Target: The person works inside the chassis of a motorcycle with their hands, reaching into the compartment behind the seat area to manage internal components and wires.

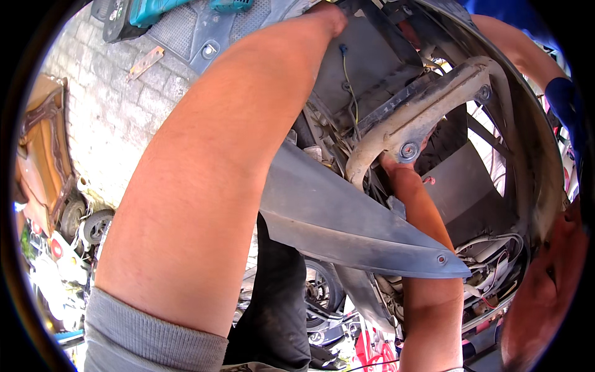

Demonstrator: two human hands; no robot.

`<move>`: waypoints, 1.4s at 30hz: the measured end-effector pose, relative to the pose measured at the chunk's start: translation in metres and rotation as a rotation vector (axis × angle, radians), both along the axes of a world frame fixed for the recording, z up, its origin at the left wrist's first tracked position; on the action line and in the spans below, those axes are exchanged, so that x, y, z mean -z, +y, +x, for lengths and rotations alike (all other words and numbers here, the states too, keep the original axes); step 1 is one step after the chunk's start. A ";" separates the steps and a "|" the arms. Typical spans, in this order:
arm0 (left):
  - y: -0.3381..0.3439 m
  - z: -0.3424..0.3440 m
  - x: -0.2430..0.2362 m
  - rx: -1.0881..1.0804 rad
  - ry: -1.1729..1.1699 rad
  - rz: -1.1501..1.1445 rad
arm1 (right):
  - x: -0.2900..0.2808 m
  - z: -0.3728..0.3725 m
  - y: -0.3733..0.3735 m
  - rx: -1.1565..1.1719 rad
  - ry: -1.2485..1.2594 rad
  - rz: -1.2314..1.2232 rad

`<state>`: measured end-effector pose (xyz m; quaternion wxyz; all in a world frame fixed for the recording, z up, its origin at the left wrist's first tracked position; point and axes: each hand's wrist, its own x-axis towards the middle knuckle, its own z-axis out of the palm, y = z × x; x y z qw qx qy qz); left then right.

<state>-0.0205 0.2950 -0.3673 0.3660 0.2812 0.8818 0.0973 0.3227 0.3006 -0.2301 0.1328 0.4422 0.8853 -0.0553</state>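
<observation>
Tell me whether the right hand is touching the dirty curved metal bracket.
Touching. The head view shows the right hand pressed up against the lower end of the curved metal bracket, by its bolt.

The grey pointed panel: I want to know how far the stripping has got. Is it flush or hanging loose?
Loose: the grey pointed panel juts free, exposing wiring behind it.

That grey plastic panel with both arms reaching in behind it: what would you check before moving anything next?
1. Left hand has a grip: cannot tell, its fingers are hidden at the top of the dark cavity.
2. Right hand is on the dusty metal bracket: ok, it touches by the bolt.
3. Loose wires clear of hands: not ok, they hang close.
4. Grey panel supported: cannot tell.
5. Another person's arm clear: not ok, it is right alongside.
</observation>
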 end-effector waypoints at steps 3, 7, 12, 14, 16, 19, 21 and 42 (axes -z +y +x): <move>0.006 0.002 0.012 -0.075 -0.046 -0.004 | 0.004 0.005 0.004 -0.054 -0.034 0.011; 0.009 0.010 0.027 -0.170 0.013 0.075 | 0.013 0.011 0.009 -0.016 -0.083 -0.043; 0.013 0.011 0.027 -0.181 -0.097 0.060 | 0.017 0.014 0.012 0.089 -0.059 -0.125; 0.013 0.009 0.021 -0.182 -0.117 0.058 | 0.016 0.014 0.012 0.091 -0.068 -0.148; 0.011 0.006 0.013 -0.172 -0.131 0.053 | 0.016 0.013 0.009 0.065 -0.076 -0.137; 0.001 0.001 -0.001 -0.066 -0.082 0.047 | 0.014 0.012 0.003 0.090 -0.003 -0.142; -0.005 -0.004 -0.009 -0.035 -0.073 0.040 | 0.013 0.010 0.001 0.058 0.073 -0.111; -0.009 -0.003 -0.074 0.133 -0.016 -0.077 | 0.004 -0.001 0.005 -0.079 -0.107 0.086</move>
